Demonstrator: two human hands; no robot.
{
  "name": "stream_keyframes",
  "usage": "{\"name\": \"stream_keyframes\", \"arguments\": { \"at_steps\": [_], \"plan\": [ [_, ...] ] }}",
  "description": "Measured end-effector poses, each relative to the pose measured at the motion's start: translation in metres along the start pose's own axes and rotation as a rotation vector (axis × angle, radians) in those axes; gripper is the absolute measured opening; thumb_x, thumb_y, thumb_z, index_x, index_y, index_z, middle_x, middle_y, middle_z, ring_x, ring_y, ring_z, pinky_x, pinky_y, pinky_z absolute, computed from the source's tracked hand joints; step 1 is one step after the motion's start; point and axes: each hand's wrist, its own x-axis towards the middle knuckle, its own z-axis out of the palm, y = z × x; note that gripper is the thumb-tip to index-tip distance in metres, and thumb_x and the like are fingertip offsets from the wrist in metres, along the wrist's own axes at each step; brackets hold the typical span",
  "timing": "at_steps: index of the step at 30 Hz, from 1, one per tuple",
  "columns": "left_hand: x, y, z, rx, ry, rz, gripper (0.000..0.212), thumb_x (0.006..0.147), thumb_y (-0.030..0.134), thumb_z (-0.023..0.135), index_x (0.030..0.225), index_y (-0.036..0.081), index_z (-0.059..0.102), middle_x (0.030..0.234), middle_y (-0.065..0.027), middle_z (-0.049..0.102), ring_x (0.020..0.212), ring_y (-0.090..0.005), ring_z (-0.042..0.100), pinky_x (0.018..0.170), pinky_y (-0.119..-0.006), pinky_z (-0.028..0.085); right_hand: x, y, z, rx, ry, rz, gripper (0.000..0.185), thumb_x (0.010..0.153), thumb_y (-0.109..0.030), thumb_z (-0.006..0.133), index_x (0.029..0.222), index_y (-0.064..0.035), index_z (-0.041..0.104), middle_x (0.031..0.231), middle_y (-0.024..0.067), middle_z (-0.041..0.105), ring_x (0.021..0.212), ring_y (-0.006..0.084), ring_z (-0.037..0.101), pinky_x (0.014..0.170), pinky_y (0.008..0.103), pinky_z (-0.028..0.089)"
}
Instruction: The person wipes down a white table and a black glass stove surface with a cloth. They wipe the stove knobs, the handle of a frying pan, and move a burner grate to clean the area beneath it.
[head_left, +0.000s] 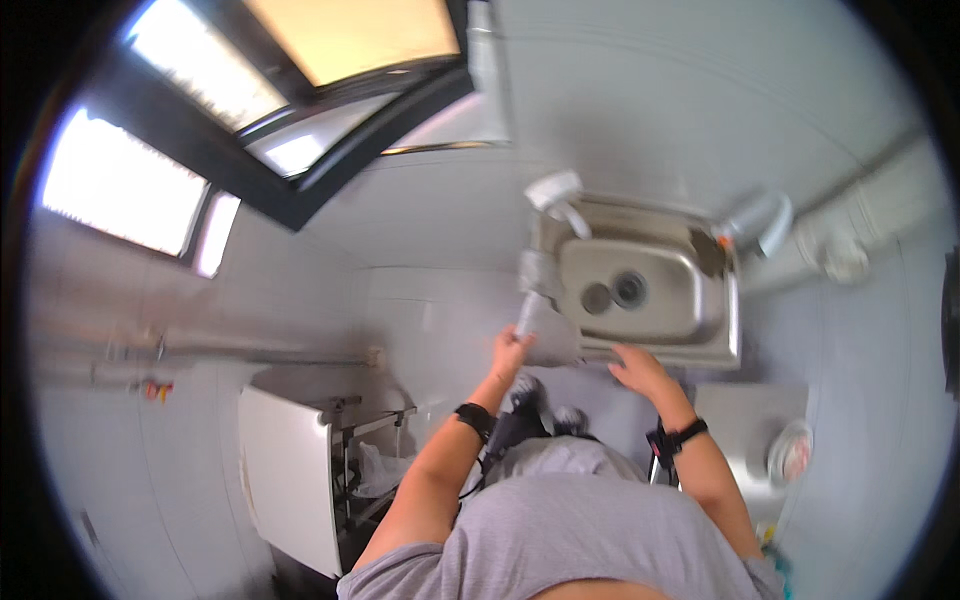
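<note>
A grey cloth (551, 334) hangs over the left front corner of a stainless steel sink (731, 330). My left hand (511, 349) has its fingers closed on the cloth's left edge. At the sink's front rim is my right hand (637, 369), fingers spread, with nothing seen in it; whether it touches the rim is unclear. In the basin, a round dark disc (597, 298) lies beside the drain (628, 289). A white object with a curved spout-like part (555, 191) stands at the back left corner. The blurred faucet (772, 225) is at the back right.
An open dark-framed window (300, 214) juts in at the upper left. A white panel (289, 480) and a metal rack holding a plastic bag (379, 471) stand at my left. To my right, a round container (791, 454) sits on a pale surface (739, 409). Pipes (285, 355) run along the left wall.
</note>
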Motion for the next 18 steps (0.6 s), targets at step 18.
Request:
{"name": "stream_keyframes", "arguments": {
  "at_steps": [18],
  "plan": [
    [-0.185,0.041,-0.085,-0.944,0.176,0.064,0.036,0.088,0.029,0.034,0.105,0.000,0.047,0.094,-0.0111,0.055,0.082,-0.0208,0.055,0.072,-0.033,0.046,0.012,-0.193,0.072,0.372,-0.574,-0.671,0.042,0.082,-0.022,0.049,0.114,0.0009,0.035,0.104,0.0168,0.050,0.095,0.0222,0.049,0.079,0.0306,0.039]
  ]
}}
